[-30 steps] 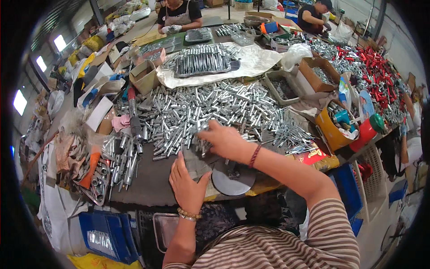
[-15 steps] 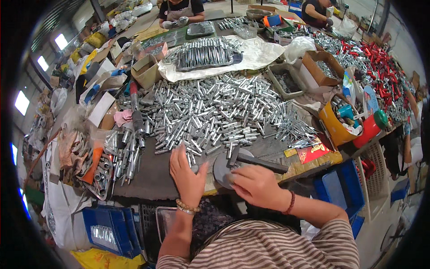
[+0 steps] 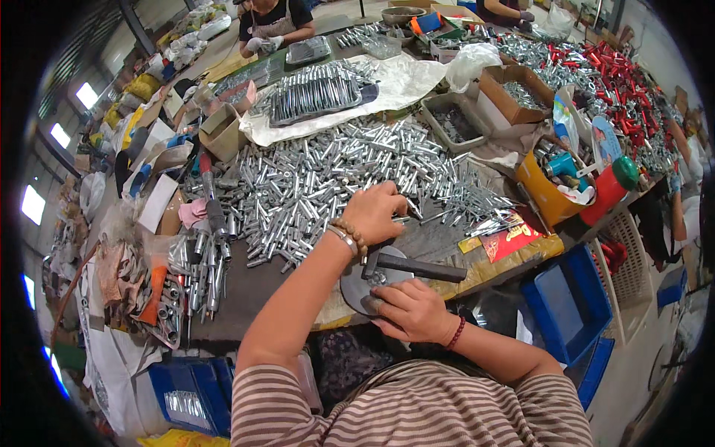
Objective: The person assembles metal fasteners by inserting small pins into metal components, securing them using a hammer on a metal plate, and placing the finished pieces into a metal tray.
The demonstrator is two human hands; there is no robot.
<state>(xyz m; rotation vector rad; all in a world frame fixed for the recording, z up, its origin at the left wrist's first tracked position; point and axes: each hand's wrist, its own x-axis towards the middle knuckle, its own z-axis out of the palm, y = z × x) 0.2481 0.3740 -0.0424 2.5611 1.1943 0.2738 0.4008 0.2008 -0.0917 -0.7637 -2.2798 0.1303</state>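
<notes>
Probably picking, tbh: left hand (image 3: 372, 214) by the tubes (image 3: 309, 197), right hand (image 3: 413, 311) at the disc (image 3: 353, 289), fingers curled, can't tell if pinching; next needs one tube freed.

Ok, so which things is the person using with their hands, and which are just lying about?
Seem to be in use:
metal tubes, by the left hand
round metal plate, by the right hand
hammer, between the hands

Seem to be just lying about:
red packet
yellow bucket
white plastic bag

Tubes (image 3: 302, 197) lie behind the disc (image 3: 354, 289) and hammer (image 3: 423, 267).
</notes>
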